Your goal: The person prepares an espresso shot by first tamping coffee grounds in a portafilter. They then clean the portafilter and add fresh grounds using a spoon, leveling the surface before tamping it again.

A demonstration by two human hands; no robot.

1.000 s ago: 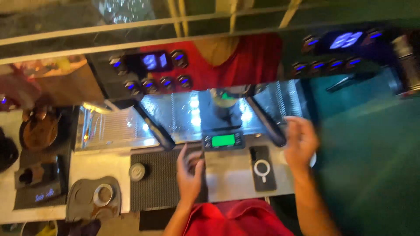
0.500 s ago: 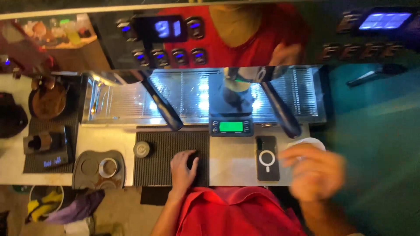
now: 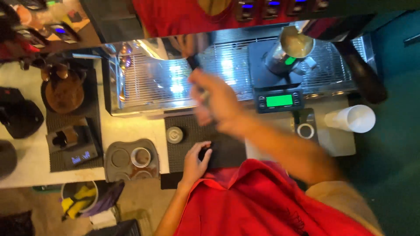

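- The espresso machine's steel drip tray [image 3: 166, 83] ran across the far side of the counter, bright with reflections, and my right hand hung over its near edge.
- The pale counter [image 3: 131, 129] stretched below it, with a dark floor beyond its right end.
- A black ribbed mat [image 3: 188, 146] lay on the counter in front of me, just under the tray's edge.
- A scale with a green display [image 3: 279, 100] sat to the right of my right hand, a metal pitcher [image 3: 291, 50] on its platform.
- A white cup [image 3: 352, 119] lay on its side near the counter's right end, well apart from both hands.
- My right hand [image 3: 218, 102] was blurred; it seemed wrapped around a dark handle [image 3: 194, 61] pointing toward the machine, though I could not tell the grip for certain.
- My left hand [image 3: 196, 161] rested on the mat's near edge, fingers curled over a small dark object [image 3: 204, 153].
- A round metal tamper [image 3: 174, 134] stood on the mat, just left of that hand.
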